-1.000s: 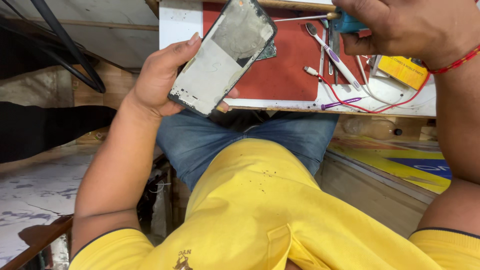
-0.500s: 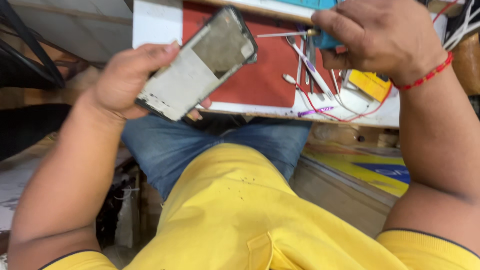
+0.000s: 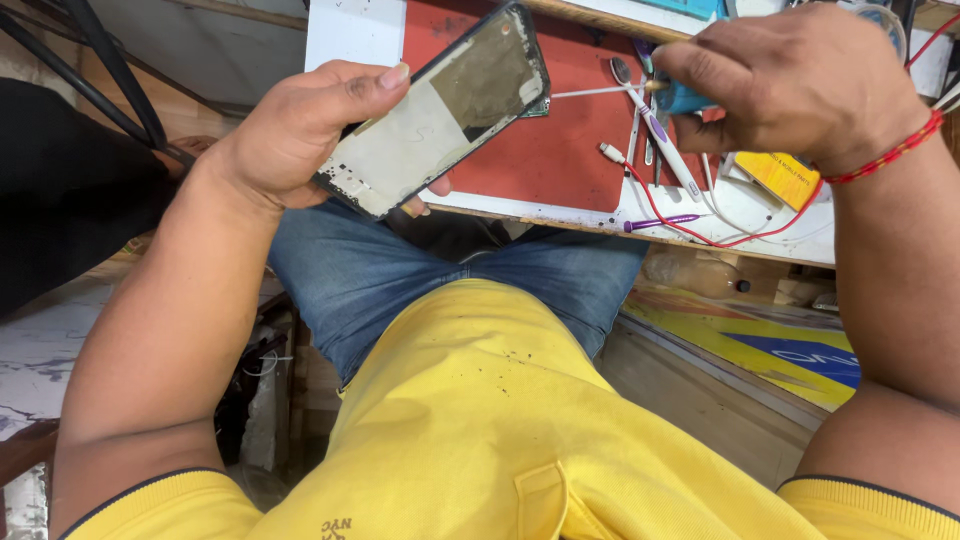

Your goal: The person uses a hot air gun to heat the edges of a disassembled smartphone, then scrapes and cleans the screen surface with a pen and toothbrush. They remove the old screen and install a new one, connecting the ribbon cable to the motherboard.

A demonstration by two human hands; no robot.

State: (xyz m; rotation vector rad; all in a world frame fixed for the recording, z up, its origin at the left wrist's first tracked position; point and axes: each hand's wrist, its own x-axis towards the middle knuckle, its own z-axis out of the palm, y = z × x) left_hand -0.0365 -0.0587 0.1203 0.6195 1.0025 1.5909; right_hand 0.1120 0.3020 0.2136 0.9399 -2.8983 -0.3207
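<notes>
Change: the phone frame sits tilted much as half a second ago; the right hand has drawn closer to it.
Left hand: clasps the frame's lower edge, above the red mat.
Right hand: pinches a thin white stick, tip just beside the frame.
Hidden: the blue object under the fingers, mostly covered; the bench's far end, cut off.

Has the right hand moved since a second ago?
Yes. The right hand has shifted left along the bench toward the red mat, and now pinches a thin white stick pointing toward the phone frame.
</notes>
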